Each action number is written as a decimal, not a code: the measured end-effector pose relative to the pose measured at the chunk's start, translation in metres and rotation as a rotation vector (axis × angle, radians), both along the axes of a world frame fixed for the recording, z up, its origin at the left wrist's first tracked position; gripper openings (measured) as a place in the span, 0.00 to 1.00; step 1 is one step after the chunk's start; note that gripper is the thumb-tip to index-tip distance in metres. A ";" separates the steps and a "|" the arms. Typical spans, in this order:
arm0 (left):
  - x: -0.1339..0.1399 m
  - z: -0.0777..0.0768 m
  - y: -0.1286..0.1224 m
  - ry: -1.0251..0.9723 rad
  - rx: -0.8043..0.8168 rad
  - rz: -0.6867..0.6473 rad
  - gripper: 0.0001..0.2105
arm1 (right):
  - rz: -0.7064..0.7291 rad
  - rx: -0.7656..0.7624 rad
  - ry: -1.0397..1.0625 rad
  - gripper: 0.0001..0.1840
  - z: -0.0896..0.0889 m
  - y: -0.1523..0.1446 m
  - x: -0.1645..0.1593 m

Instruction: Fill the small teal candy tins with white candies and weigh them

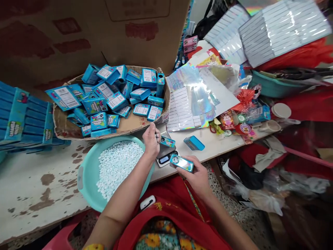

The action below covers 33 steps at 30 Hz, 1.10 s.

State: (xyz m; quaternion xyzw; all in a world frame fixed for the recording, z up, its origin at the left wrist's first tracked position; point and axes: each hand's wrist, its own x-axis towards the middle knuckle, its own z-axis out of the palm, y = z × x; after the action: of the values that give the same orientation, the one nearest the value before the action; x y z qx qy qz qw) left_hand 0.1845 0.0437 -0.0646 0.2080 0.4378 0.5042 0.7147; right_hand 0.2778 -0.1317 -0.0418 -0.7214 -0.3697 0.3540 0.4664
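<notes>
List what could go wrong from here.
The turquoise basin seems to overhang the table; a bump from the left forearm might spill its white pieces. The left hand, close beside the blue box on the scale, could knock it. The box held in the right hand could slip and fall.

Basin (87, 189) on table (28, 184), candies (118, 163) in it. Tray (127, 123) of small boxes (117, 101) behind. Scale (164, 159) right of basin, one box (168, 141) on it. Sheets (179, 107) right of tray.

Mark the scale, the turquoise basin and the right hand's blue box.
Scale (163, 159): head view, on its display.
Turquoise basin (91, 174): head view, on its inner wall.
Blue box (183, 163) in the right hand (199, 176): head view, on its shiny face.
</notes>
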 end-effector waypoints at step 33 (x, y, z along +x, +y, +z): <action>-0.198 -0.047 -0.043 1.343 0.237 -0.476 0.10 | -0.253 -0.021 0.041 0.23 -0.018 -0.006 0.024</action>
State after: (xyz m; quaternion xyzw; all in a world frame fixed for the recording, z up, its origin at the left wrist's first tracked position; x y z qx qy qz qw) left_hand -0.0135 0.0010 -0.1119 0.6389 0.6678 0.1421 0.3544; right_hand 0.3015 -0.1376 -0.0601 -0.7597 -0.2622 0.3108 0.5074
